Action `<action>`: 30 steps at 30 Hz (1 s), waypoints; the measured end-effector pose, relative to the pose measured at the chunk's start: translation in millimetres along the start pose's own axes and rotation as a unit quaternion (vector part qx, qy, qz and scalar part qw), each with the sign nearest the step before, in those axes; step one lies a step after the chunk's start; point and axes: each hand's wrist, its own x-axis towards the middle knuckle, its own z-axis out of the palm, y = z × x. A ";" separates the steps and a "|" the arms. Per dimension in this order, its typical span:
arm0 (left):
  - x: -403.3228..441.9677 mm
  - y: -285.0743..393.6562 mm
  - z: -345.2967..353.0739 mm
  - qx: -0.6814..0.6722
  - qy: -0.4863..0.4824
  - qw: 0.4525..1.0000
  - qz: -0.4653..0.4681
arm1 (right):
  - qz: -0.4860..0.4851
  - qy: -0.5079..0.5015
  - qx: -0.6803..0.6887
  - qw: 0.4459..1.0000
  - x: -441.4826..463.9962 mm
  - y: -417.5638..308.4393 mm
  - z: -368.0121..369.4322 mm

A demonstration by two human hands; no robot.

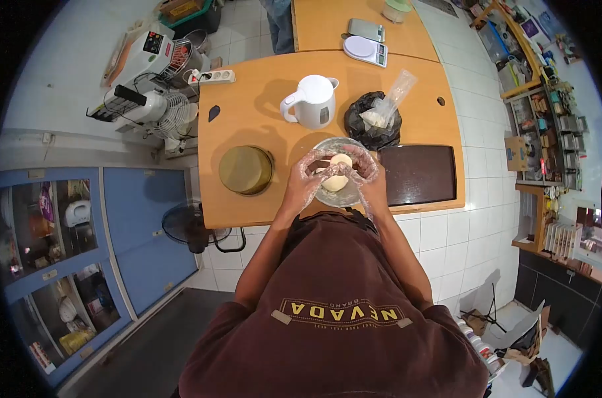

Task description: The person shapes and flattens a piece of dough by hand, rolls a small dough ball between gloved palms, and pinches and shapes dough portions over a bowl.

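Note:
My left hand (309, 174) and my right hand (364, 167), both dusted with flour, meet above a metal bowl (344, 198). Between their fingers they grip a pale, rounded piece of dough (341, 160). Lower in the bowl lies more dough (334, 182), partly hidden by my fingers. Whether the two pieces are joined I cannot tell. Just beyond the bowl, a black plastic bag (380, 138) holds a clear bag of white powder (375, 118).
A dark baking tray (417, 175) lies right of the bowl. At the left stands a round brass-coloured tin (246, 170). Farther back are a white electric kettle (315, 103), a kitchen scale (364, 50) and a power strip (215, 77). Someone's trouser leg (279, 26) shows beyond the table.

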 end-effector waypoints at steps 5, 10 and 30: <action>3.6 -8.0 12.5 0.051 0.018 0.998 0.010 | 0.018 -0.067 -0.065 0.995 13.0 -5.8 -32.5; 5.3 -9.1 30.0 0.017 0.056 0.998 0.031 | 0.010 -0.081 -0.024 0.996 23.6 -5.4 -41.7; 9.2 -9.3 44.7 0.030 0.042 0.999 0.007 | 0.006 -0.062 0.018 0.998 26.7 3.4 -51.3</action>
